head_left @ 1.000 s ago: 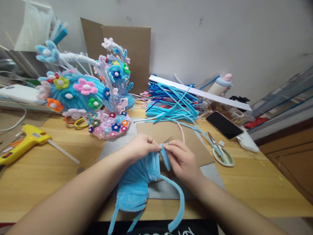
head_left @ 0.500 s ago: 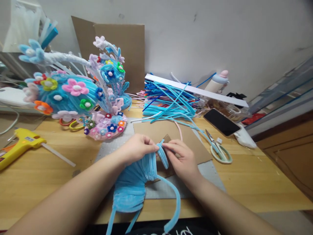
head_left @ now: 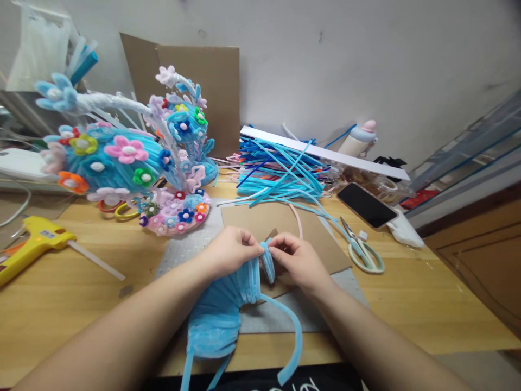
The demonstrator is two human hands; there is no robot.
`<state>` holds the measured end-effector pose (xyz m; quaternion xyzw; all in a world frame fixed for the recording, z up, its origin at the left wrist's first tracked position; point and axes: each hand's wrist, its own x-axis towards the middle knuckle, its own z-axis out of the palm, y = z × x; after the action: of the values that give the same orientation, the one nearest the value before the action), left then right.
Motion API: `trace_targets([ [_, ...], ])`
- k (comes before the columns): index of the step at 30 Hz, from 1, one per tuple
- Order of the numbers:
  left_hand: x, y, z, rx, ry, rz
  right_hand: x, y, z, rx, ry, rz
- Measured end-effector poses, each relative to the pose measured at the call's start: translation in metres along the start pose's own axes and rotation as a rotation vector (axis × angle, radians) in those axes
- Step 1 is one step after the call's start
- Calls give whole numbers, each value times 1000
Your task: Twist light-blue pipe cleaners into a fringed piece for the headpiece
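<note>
A blue piece made of fuzzy stems (head_left: pixel 215 320) hangs over the table's front edge, with loose stem ends dangling below. My left hand (head_left: pixel 234 250) pinches its upper right end between thumb and fingers. A folded blue stem loop (head_left: pixel 267 263) sticks out there, between the hands. My right hand (head_left: pixel 299 260) is closed in a pinch at the top of that loop. One loose blue stem (head_left: pixel 293 326) curves down to the right. Under the hands lies a brown cardboard sheet (head_left: pixel 325 244) on a grey mat (head_left: pixel 350 296).
Flower-covered blue decorations (head_left: pixel 118 163) stand at the left, beside a yellow glue gun (head_left: pixel 40 241). Behind the cardboard lies a pile of blue stems (head_left: pixel 280 174). Scissors (head_left: pixel 368 258), a phone (head_left: pixel 366 203) and a bottle (head_left: pixel 358 138) are at the right.
My right hand has shifted slightly left, and its fingers have closed in on the loop's top. The short stem tip that stuck up there is now bent down. The loop has swung slightly left.
</note>
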<state>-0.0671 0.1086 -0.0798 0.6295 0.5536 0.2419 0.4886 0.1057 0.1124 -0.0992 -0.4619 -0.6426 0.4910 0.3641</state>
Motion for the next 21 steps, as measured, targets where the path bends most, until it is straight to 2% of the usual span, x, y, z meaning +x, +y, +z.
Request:
trace_targets([
  [5, -1, 1, 0, 24, -17, 10, 3, -2, 1, 43, 0, 41],
  [11, 0, 2, 0, 62, -7, 33, 10, -4, -9, -173, -92, -2],
  [21, 0, -2, 0, 69, -23, 47, 16, -22, -18, -480, -229, -54],
])
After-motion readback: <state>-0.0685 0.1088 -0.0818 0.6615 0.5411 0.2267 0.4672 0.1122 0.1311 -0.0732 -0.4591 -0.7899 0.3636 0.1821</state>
